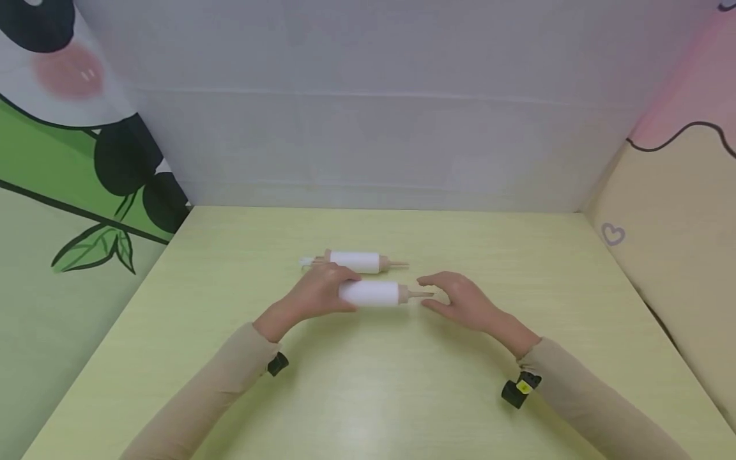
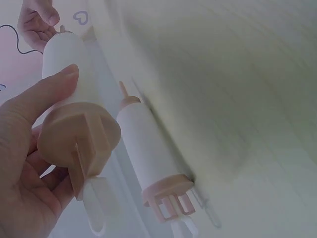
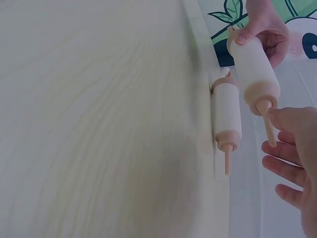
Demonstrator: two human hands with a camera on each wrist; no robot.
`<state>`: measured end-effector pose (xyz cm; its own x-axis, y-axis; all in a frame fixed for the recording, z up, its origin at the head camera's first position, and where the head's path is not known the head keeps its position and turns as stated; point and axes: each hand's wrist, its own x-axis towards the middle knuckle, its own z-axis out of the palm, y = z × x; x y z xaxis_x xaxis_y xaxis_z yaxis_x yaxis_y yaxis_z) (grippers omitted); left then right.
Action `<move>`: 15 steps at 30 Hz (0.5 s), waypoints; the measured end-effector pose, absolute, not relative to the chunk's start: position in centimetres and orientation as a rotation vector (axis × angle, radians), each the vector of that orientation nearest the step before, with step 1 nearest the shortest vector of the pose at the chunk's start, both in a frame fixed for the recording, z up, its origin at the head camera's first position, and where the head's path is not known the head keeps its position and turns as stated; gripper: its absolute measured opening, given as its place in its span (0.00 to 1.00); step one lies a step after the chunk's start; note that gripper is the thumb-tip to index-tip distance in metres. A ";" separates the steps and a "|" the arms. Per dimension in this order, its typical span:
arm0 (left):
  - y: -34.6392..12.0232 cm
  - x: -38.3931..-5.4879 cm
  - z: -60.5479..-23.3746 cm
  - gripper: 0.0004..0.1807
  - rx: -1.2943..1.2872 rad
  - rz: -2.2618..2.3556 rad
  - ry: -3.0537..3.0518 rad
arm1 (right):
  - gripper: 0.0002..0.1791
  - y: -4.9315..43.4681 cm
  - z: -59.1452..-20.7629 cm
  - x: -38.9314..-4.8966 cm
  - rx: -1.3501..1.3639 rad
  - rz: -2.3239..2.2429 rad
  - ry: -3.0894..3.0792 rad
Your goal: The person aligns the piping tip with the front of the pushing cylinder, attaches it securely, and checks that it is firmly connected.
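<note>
My left hand (image 1: pixel 319 291) grips the rear part of a syringe-like white cylinder (image 1: pixel 374 294) with beige ends, holding it level above the table. A thin beige rod sticks out of its front. In the left wrist view, a beige bracket with a translucent loop (image 2: pixel 96 206) hangs from its back. My right hand (image 1: pixel 462 300) is by the rod tip (image 3: pixel 271 136), thumb and fingers apart around it; whether the thumb touches the rod cannot be told. A second, similar cylinder (image 1: pixel 354 262) lies on the table just behind, its rod also facing right.
The light wooden table (image 1: pixel 368 396) stretches on all sides of the hands. A pale grey sheet (image 1: pixel 368 147) stands along its back edge. Panels with printed cartoon pictures flank it at left (image 1: pixel 69 153) and right (image 1: pixel 673 211).
</note>
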<state>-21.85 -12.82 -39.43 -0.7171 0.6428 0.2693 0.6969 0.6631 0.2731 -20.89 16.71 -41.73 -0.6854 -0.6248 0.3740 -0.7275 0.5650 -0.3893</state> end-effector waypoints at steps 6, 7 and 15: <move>-14.5 -22.1 -40.7 0.23 -1.032 -0.589 -2.797 | 0.20 17.3 -42.0 -21.0 1.099 0.788 -2.680; -14.8 -22.2 -40.8 0.23 -1.010 -0.608 -2.816 | 0.20 17.3 -42.1 -21.0 1.098 0.793 -2.685; -16.8 -22.6 -42.0 0.21 -0.944 -0.651 -2.884 | 0.20 17.8 -42.5 -20.8 1.079 0.790 -2.716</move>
<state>-22.56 -16.83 -42.03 -0.8144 0.5570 0.1628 0.5729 0.7272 0.3781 -20.85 17.78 -42.45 -0.7404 -0.6077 0.2874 -0.6670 0.6113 -0.4259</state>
